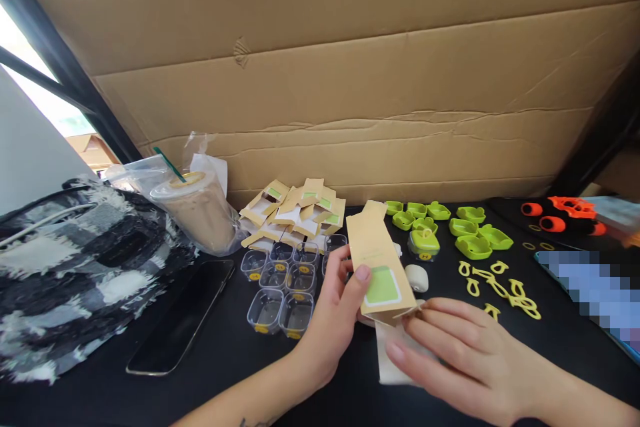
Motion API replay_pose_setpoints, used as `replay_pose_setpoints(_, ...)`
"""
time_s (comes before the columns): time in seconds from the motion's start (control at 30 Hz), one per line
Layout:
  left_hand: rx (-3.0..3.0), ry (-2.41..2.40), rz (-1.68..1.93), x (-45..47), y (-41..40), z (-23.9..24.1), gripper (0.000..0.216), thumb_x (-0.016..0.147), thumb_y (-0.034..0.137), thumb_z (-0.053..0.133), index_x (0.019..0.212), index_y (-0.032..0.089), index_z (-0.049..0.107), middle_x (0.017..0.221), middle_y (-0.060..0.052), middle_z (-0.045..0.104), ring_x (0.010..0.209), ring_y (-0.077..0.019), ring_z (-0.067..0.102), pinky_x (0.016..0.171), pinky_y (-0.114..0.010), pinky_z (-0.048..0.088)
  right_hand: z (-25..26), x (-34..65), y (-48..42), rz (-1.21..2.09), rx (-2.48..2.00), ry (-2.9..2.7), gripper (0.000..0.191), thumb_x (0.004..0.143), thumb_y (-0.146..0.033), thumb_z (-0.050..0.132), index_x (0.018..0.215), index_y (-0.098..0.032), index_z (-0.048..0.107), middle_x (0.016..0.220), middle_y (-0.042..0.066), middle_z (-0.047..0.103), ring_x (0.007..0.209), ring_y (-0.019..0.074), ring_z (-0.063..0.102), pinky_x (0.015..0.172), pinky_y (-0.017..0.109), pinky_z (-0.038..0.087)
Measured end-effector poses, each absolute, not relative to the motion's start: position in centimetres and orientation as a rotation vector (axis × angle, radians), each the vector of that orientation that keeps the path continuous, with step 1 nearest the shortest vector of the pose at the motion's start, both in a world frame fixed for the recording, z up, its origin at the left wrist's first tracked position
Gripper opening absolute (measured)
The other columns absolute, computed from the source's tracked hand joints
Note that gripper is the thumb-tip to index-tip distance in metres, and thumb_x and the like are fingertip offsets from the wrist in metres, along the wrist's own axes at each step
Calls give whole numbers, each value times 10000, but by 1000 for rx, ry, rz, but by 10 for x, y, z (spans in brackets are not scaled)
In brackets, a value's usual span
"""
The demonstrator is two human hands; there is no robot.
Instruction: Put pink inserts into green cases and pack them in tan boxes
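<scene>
My left hand (335, 320) grips a tan cardboard box (373, 247) with a green label, tilted above the black table. At the box's near end, my right hand (465, 353) pinches the flap between bent fingers. Under the box lies a white sheet (393, 360), partly hidden by my right hand. Just behind sits a small white rounded piece (417, 278). Several clear cups (265, 310) with yellow stickers stand to the left. Beyond the box are a green-lidded container (424, 245), green animal-shaped pieces (473, 247) and yellow loops (500, 287).
A pile of similar cardboard boxes (300, 207) lies behind the cups. On the left are a phone (183, 317), an iced drink (200, 213) and a shaggy black-and-white item (75, 280). An orange-and-black object (565, 213) sits far right. Cardboard (350, 80) walls the back.
</scene>
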State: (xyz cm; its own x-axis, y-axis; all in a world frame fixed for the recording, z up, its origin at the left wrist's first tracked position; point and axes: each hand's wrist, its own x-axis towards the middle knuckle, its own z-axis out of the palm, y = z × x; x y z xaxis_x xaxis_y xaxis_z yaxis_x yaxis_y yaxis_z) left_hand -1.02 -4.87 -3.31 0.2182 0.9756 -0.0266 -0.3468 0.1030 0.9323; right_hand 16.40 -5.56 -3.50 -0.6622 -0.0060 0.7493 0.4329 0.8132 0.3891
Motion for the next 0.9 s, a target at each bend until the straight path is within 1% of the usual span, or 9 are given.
replay_pose_setpoints(0.03,988,832,1173,-10,-49,-33,416,863,461,586,1187,242,444,1052,-33,591,944,-180,610,749,-264,507,-39,165,-55,-677,-318,-2175,172,893,-169,569,957,-243,710,818,7,670,788,143,604,795,279,490)
replay_pose_setpoints(0.1,999,840,1186,-11,-48,-34,423,854,458,601,1184,246,442,1060,-35,598,945,-183,615,733,-262,514,-47,170,-54,-638,-374,-2179,213,881,-129,580,1019,-242,696,860,14,662,829,150,612,843,309,493)
replay_pose_setpoints(0.2,1006,844,1153,-11,-47,-36,424,845,467,607,1173,256,439,1083,-36,595,916,-187,632,672,-254,525,-53,177,-51,-574,-473,-2247,323,899,-64,525,1154,-221,646,868,19,643,835,150,618,843,321,500)
replay_pose_setpoints(0.27,1000,847,1141,-12,-47,-37,425,840,466,613,1164,260,432,1104,-35,585,920,-190,636,663,-257,533,-52,179,-51,-493,-494,-2260,358,898,-24,506,1187,-203,620,876,23,637,821,149,618,806,313,511)
replay_pose_setpoints(0.33,1001,844,1146,-12,-47,-37,428,832,458,626,1153,257,429,1123,-40,578,940,-197,635,682,-269,540,-50,178,-51,-406,-490,-2233,359,889,4,501,1173,-182,616,909,34,633,813,151,618,764,305,523)
replay_pose_setpoints(0.4,1015,841,1141,-12,-47,-36,437,826,452,636,1156,257,426,1139,-46,575,940,-198,636,687,-273,538,-48,175,-51,-344,-507,-2162,326,882,8,508,1105,-194,633,933,35,616,796,150,616,727,298,532)
replay_pose_setpoints(0.5,1051,853,1128,-11,-48,-36,447,825,450,640,1171,257,433,1148,-48,576,910,-179,636,694,-265,524,-46,172,-51,-365,-524,-2100,271,881,-5,519,1008,-205,651,940,33,575,783,146,604,698,293,533)
replay_pose_setpoints(0.67,1039,874,1138,-11,-47,-34,474,824,452,640,1198,259,422,1151,-52,579,939,-188,633,701,-266,526,-47,174,-50,-376,-478,-2136,250,860,0,546,1026,-154,652,936,48,587,783,154,607,707,313,527)
replay_pose_setpoints(0.9,1017,872,1123,-12,-45,-34,486,811,465,651,1192,261,430,1128,-52,590,942,-209,644,696,-282,533,-48,177,-50,-376,-496,-2139,282,865,-14,549,1052,-201,646,881,32,646,767,159,630,706,322,537)
